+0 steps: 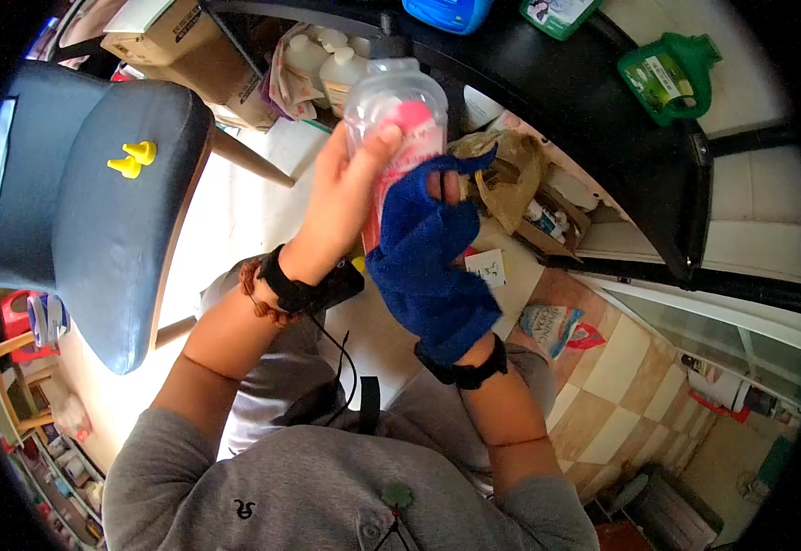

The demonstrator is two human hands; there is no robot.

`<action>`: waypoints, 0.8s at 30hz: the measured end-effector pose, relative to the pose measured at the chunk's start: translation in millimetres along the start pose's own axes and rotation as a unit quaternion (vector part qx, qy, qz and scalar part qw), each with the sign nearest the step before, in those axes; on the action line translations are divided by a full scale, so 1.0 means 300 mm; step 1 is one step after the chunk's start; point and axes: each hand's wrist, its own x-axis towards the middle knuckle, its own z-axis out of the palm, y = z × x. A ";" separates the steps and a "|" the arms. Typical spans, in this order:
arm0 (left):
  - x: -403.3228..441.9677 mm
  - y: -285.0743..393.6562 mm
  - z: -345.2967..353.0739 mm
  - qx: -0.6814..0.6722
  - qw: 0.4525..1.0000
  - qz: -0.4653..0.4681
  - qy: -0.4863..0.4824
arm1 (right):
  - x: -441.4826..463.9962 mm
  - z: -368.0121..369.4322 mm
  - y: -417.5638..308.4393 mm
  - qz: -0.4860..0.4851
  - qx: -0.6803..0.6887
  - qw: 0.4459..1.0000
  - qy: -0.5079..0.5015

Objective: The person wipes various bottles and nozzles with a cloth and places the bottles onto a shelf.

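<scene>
My left hand (350,188) is wrapped round a clear plastic bottle (399,103) with a pink and white label, its thumb lying over the label. The bottle tilts away from me, its dark-topped neck at the far end. A blue cloth (428,243) drapes over my right hand (446,187) and presses against the bottle's right side. Only a few bent fingertips show past the cloth; the rest of that hand is covered. Part of the bottle's lower body is hidden behind the cloth and my left hand.
Two yellow nozzle caps (132,160) lie on the dark chair (125,239) at left. A green jug (667,78) and a blue container (448,13) stand on the black desk (593,110). White bottles (341,75) and a plastic bag (513,174) sit beneath it. A baking soda bag (547,326) lies at right.
</scene>
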 end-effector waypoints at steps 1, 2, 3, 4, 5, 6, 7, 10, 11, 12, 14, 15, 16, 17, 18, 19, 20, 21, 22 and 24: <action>-0.006 -0.003 0.000 0.016 1.000 -0.005 -0.012 | -0.008 0.007 -0.001 0.000 0.008 1.000 -0.006; -0.022 -0.011 0.002 0.031 0.999 -0.012 -0.024 | -0.007 -0.003 0.005 0.002 0.017 1.000 -0.009; -0.042 -0.020 0.007 0.047 0.998 -0.020 -0.034 | 0.001 -0.035 0.012 0.002 0.022 1.000 -0.008; -0.061 -0.029 0.022 0.057 0.996 -0.005 -0.063 | 0.013 -0.080 0.022 0.003 0.022 1.000 -0.004; -0.086 -0.037 0.037 0.064 0.993 -0.026 -0.099 | 0.025 -0.126 0.027 0.005 0.017 1.000 0.003; -0.113 -0.046 0.050 0.071 0.987 -0.047 -0.136 | 0.035 -0.168 0.026 0.008 0.011 1.000 0.014; -0.129 -0.048 0.056 0.079 0.979 -0.068 -0.175 | 0.043 -0.200 0.020 0.013 0.009 1.000 0.021; -0.128 -0.025 0.058 0.039 0.984 -0.044 -0.167 | 0.054 -0.205 0.007 0.033 0.029 0.998 0.038; -0.123 -0.030 0.042 -0.009 0.990 -0.042 -0.138 | 0.056 -0.178 0.004 0.041 0.049 0.997 0.041; -0.108 -0.005 0.053 -0.010 0.996 0.009 -0.087 | 0.055 -0.140 0.005 0.051 0.072 0.995 0.043; -0.059 0.030 0.025 -0.046 0.998 0.024 -0.037 | 0.055 -0.050 -0.001 0.071 0.111 0.990 0.043; -0.040 0.026 0.004 -0.033 0.999 0.022 0.011 | 0.054 -0.009 -0.010 0.079 0.114 0.989 0.045; -0.026 0.021 -0.005 -0.051 0.996 0.056 0.047 | 0.055 0.016 -0.020 0.076 0.097 0.991 0.052; -0.022 0.020 -0.011 -0.073 0.995 0.051 0.055 | 0.049 0.029 -0.029 0.064 0.060 0.995 0.056; -0.024 0.015 -0.016 -0.094 0.993 0.046 0.062 | 0.038 0.027 -0.023 0.038 -0.007 0.998 0.056; -0.030 0.002 -0.019 -0.098 0.993 0.049 0.047 | 0.027 0.025 -0.017 0.012 -0.076 0.995 0.059; -0.042 -0.016 -0.021 -0.101 0.993 0.051 0.031 | 0.016 0.023 -0.011 -0.013 -0.144 0.987 0.066; -0.055 -0.025 -0.019 -0.104 0.993 0.053 0.016 | -0.018 0.038 0.055 -0.014 -0.134 0.989 0.061; -0.067 -0.025 -0.013 -0.064 0.994 0.081 -0.030 | 0.014 0.007 0.020 -0.013 -0.123 0.991 0.057; -0.096 -0.020 0.001 0.015 0.983 0.135 -0.123 | 0.009 -0.091 -0.027 0.061 -0.015 0.998 -0.031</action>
